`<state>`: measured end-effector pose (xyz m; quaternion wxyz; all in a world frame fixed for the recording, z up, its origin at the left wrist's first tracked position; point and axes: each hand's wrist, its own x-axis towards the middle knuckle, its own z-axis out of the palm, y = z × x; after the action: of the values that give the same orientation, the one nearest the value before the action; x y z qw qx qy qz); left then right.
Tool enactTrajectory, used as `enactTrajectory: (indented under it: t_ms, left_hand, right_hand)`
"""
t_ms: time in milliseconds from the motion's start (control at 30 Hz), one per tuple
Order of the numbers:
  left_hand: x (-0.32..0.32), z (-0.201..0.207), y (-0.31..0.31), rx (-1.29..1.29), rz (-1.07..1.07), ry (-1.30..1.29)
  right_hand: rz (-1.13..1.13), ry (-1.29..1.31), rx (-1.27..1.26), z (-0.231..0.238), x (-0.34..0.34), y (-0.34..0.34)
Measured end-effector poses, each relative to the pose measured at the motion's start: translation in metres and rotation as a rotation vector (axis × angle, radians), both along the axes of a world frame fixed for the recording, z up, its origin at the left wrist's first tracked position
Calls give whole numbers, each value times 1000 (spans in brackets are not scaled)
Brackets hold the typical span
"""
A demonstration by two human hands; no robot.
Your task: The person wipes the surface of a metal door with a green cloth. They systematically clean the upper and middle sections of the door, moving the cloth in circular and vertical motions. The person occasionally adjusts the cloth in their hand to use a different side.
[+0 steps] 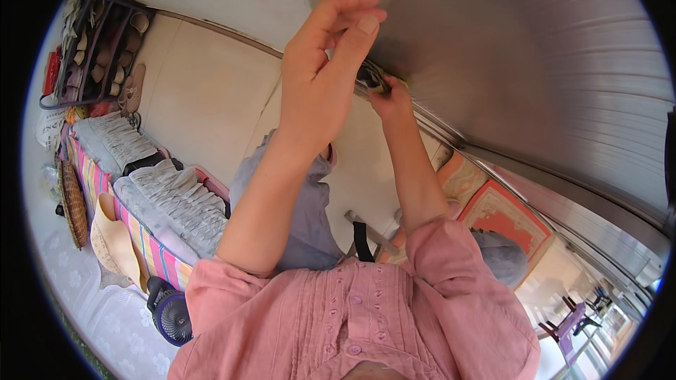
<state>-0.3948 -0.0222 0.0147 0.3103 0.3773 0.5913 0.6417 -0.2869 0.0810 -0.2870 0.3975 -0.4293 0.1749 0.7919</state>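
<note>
My left hand [325, 63] is raised in front of a large shiny metal panel [486, 49]. Its fingers are loosely bent with a gap to the thumb, and nothing shows in them. Lower and to the right, my right hand [391, 98] grips a crumpled dark and yellow-green cloth [374, 76] at the lower edge of the panel. Part of the cloth is hidden behind my left hand and wrist.
A shoe rack [105, 46] stands at the far left. Nearer are a striped bench [151, 239] with grey gathered fabric pieces [172, 193], a straw hat [116, 243] and a small fan [172, 315]. An orange-red rug [503, 218] lies at the right.
</note>
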Motion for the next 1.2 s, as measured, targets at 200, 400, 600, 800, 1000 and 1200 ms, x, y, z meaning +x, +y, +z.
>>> enactTrajectory:
  t_ms: [200,400,600,800,1000,1200]
  left_hand:
    - [5,1,4,300,125,1]
    - [0,-5,4,297,165,-4]
    - [50,-9,-23,254,15,-74]
    - [152,30,-78,272,-375,-414]
    - [99,79,-45,488,-47,-191]
    - [48,166,42,466,708,632]
  right_hand:
    - [0,70,248,176,39,-25]
    - [134,84,680,283,133,-57]
    - [246,-453,950,345,201,-108]
    - [591,-916,1530,367,190,-162]
    - [691,-1020,1645,393,249,-189]
    - [371,-1732,1371,346,373,-214]
